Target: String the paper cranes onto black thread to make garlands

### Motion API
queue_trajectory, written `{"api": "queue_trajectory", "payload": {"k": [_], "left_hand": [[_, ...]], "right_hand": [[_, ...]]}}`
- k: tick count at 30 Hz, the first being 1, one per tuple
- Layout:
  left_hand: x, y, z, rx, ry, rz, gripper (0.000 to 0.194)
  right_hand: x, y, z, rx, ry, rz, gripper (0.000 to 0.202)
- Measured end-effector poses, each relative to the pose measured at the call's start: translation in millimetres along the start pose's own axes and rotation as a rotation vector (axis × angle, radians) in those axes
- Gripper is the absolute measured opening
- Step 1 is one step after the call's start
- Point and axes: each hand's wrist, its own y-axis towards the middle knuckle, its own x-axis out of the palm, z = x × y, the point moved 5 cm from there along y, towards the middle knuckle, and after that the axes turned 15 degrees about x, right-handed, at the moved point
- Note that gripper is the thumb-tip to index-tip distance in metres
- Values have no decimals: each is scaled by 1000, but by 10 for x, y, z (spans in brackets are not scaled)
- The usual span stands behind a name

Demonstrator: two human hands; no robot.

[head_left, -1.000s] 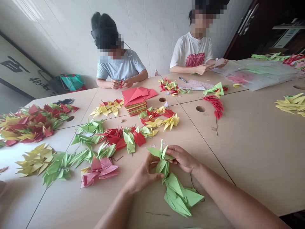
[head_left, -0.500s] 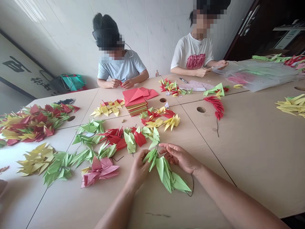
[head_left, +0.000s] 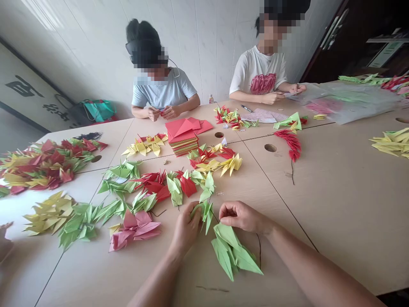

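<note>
Folded green paper pieces (head_left: 204, 209) are pinched in my left hand (head_left: 188, 226), low in the middle of the view. To its right, my right hand (head_left: 243, 216) has its fingers curled together above a larger green paper cluster (head_left: 234, 251); what lies between its fingertips is too small to make out. A dark cord (head_left: 260, 251) curves beside that cluster. Just beyond my left hand, a green folded piece (head_left: 207, 186) ends a row of red and green folded papers (head_left: 175, 189).
Pink folded papers (head_left: 136, 230) lie left of my hands. A mixed pile (head_left: 41, 164) covers the far left. Behind stands a red-topped paper stack (head_left: 183, 138). A red folded strand (head_left: 289, 145) lies right. Two people (head_left: 164, 91) sit across the table (head_left: 335, 204).
My right hand has moved slightly away from my left, its fingers now curled closed. The larger green cluster has shifted down and right, apart from the pieces at my left hand.
</note>
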Motion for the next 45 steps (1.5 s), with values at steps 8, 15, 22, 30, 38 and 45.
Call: {"api": "queue_trajectory", "payload": {"k": [8,15,22,30,38,45], "left_hand": [[26,-29,85,62,78,-2,17],[55,-34,88,90,67,-23,22],[14,-17,15,55,22,-32,26],[-70,19,12,81,101,-63,23],[-125,-19,-34,67,300,-37,24],[-43,-28,-41,42,249,-102,23]], "right_hand": [[70,22,31,9,-141,117,23],[141,33,8,11,-175,190,19],[41,56,-5,-23,-136,238,15],[-119,41,-5,-67,-81,329,17],[-82,57,17,-89,-85,288,12],[-30,3,-53,-84,-163,337,20]]}}
